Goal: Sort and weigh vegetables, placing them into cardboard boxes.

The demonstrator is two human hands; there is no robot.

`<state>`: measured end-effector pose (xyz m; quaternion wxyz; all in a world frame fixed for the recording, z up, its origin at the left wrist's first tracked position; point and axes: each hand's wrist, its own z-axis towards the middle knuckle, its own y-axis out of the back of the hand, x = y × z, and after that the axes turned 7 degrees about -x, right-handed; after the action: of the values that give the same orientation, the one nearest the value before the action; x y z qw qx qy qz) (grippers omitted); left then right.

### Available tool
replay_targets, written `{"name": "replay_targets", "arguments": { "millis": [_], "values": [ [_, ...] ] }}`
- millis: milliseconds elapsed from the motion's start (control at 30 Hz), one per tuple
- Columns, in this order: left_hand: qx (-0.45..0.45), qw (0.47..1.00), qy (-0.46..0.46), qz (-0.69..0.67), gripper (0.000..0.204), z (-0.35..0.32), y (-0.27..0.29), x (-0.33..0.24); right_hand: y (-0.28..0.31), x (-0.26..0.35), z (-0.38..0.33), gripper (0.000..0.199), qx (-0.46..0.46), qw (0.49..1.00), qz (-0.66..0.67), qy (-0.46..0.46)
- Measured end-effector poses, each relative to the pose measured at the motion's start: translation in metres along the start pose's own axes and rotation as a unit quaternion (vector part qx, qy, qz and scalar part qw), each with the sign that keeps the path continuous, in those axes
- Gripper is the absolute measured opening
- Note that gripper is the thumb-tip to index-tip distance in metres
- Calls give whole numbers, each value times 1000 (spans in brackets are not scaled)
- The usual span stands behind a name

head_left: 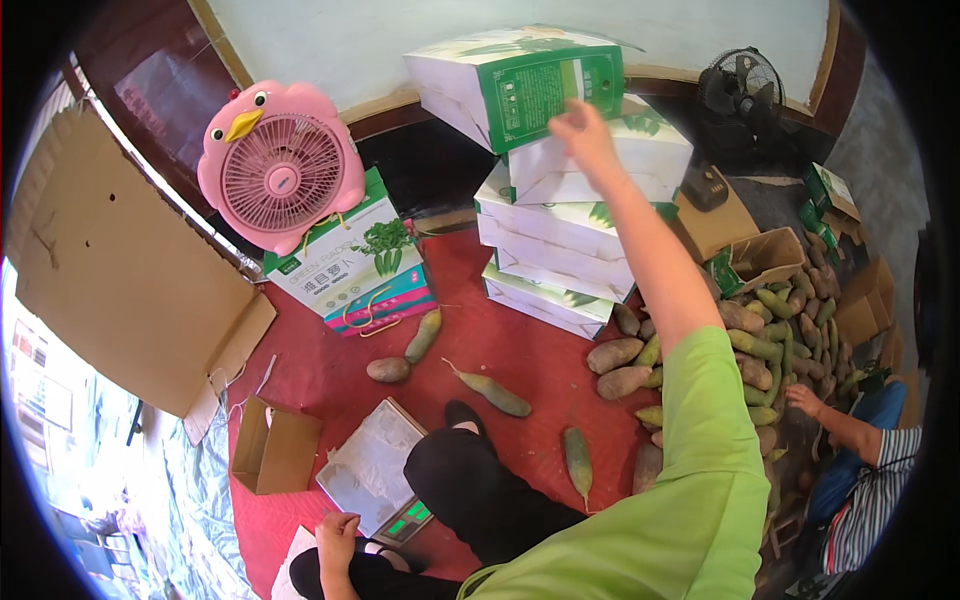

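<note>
My right hand (585,138) is stretched out to the green end of the top carton (545,95), fingers bent and a little apart, not wrapped round it. That white and green box sits askew on a stack of similar cartons (560,235). Low on the left, my left hand (338,535) rests near my knee with its fingers curled in and nothing visible in them. Beside it lies a flat platform scale (370,465) with a lit green display. Green radishes (490,390) lie loose on the red floor covering (460,290) between my legs and the stack.
A pink duck-shaped fan (280,180) stands by printed boxes (350,250). A small open cardboard box (275,445) lies left of the scale. At right is a heap of radishes (770,340), with another person's hand (805,400) beside it. A black fan (742,85) stands behind.
</note>
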<state>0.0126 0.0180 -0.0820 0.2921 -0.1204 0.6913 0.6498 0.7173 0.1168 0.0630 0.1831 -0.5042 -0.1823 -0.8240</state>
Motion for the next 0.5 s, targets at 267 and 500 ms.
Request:
{"name": "replay_targets", "arguments": {
  "millis": [267,500],
  "values": [
    [2,1000,11,23,9,-3,2,4,22,-3,63,67,-76,969,127,-197],
    [31,997,0,64,12,-1,0,6,41,-29,78,67,-14,968,145,-203]
  ]
}}
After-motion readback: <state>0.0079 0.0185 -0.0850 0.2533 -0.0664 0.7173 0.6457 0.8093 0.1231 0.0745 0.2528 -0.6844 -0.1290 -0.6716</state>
